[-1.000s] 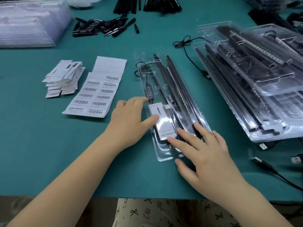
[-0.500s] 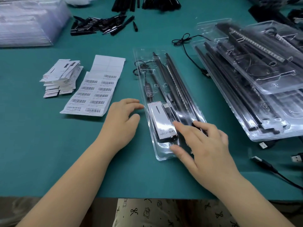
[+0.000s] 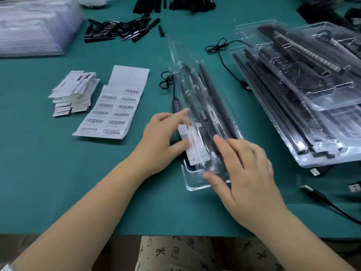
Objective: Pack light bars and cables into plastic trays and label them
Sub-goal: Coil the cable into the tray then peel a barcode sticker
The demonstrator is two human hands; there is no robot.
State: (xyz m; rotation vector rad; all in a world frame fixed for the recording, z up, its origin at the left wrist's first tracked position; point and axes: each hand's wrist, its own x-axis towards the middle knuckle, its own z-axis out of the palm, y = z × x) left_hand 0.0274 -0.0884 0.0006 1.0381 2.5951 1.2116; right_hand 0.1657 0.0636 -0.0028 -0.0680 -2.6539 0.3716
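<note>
Clear plastic tray [image 3: 197, 184] mid-surface, light bars [image 3: 216, 106] and cable [image 3: 172, 89] inside: thin, flexy, slick, so best held at near-end rim; left hand [image 3: 162, 141] pinching white card [image 3: 192, 145], right hand [image 3: 246, 173] flat, fingers straight, pressing lid.

The clear lid [image 3: 187, 89] over your tray [image 3: 192, 185] is motion-blurred. Your right hand [image 3: 246, 173] hides the bars' near ends. Print on the white card [image 3: 192, 145] in the tray is unreadable. The stack [image 3: 304, 98] right of the tray runs off frame.
</note>
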